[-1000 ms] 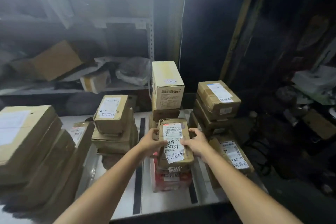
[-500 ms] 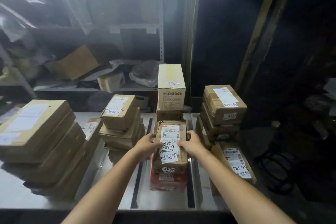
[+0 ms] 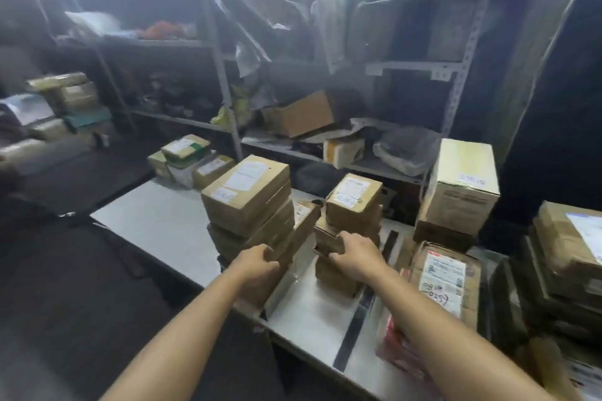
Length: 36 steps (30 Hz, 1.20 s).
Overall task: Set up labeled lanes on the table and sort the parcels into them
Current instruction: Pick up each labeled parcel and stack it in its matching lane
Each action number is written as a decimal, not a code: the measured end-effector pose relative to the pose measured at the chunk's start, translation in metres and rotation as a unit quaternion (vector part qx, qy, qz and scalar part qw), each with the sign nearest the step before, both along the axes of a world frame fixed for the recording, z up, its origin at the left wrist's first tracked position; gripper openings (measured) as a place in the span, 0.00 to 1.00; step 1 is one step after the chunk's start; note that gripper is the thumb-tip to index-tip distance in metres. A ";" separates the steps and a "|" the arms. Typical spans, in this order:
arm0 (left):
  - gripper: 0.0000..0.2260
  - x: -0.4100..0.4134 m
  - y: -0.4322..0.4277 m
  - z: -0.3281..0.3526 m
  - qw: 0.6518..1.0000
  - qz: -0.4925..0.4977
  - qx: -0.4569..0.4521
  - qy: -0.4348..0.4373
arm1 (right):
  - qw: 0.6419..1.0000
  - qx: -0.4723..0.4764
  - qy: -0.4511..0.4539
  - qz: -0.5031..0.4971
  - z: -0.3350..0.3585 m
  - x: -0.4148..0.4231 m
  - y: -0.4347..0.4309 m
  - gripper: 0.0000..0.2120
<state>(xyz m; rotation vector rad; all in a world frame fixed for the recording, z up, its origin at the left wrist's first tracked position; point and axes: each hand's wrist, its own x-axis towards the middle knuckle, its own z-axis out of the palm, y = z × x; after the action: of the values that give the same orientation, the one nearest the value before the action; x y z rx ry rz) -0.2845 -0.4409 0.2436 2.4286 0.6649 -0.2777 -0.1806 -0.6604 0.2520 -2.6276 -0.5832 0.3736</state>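
Head-worn wide-angle view, looking forward and down.
Close over the table (image 3: 163, 221); shelving (image 3: 413, 68) behind is hazy, so its distance is uncertain.

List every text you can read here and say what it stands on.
"0259", handwritten, last digit unsure: on the white label of the taped parcel near the table's right end.
Printed labels on the stacked parcels and the tall carton: too blurred to read.
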 end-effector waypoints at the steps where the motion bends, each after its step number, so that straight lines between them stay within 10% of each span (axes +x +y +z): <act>1: 0.25 -0.016 0.021 0.001 1.000 0.017 0.002 0.005 | 0.999 -0.006 0.013 0.041 0.000 -0.008 0.025 0.20; 11: 0.24 -0.172 0.270 -0.010 0.983 0.166 0.059 0.060 | 0.948 -0.080 0.051 0.304 -0.011 -0.125 0.314 0.25; 20: 0.21 -0.239 0.462 -0.034 0.961 0.253 0.063 0.088 | 0.935 -0.123 0.039 0.330 -0.011 -0.134 0.514 0.22; 36: 0.20 -0.025 0.681 -0.042 0.970 0.192 0.087 0.118 | 0.964 -0.090 0.064 0.243 -0.050 0.093 0.753 0.22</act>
<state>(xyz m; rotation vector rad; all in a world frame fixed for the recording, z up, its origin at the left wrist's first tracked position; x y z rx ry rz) -0.3099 0.2399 0.2012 2.3829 1.2922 -0.3637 -0.0872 0.0922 0.2024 -2.5754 -1.2038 0.7694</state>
